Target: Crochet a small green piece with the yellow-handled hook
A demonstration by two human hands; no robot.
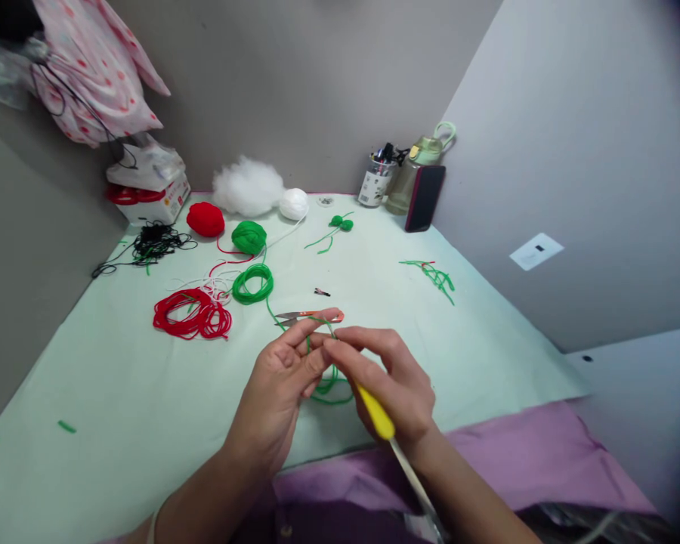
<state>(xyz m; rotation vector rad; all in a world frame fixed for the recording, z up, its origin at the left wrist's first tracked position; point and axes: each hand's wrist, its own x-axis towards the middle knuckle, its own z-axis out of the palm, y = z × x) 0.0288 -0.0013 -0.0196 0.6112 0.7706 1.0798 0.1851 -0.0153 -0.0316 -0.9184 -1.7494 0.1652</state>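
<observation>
- Looping over the raised index finger of the left hand (277,385), green yarn (329,403) is held close to the front edge of the desk (119,408), and it is pinched there between thumb and fingers.
- And in the right hand (397,385), a yellow-handled tool (377,414) is gripped rather like a pencil, its tip hidden at the fingertips, right where the yarn is met.
- No sizeable worked piece is shown between the hands, so this one is judged barely begun, though a small start could be hidden by the fingers.
- Plenty of supply is left: the yarn is led back past the scissors (300,314) to a green coil (266,289), and a plump green ball (248,237) is parked just behind, towards the back edge.
- Already formed, by the look of it: two small green balls (347,225) are laid together nearer the back edge, loose tails trailing, and a cluster of narrow green pieces (445,281) is set near the right edge.
- Untouched by either hand: a red coil (204,321) is spread towards the left edge, while a red ball (205,219), a white ball (293,204) and fluffy white stuffing (249,187) are lined along the back.
- No joining of pieces is seen; how many are left cannot be told.
</observation>
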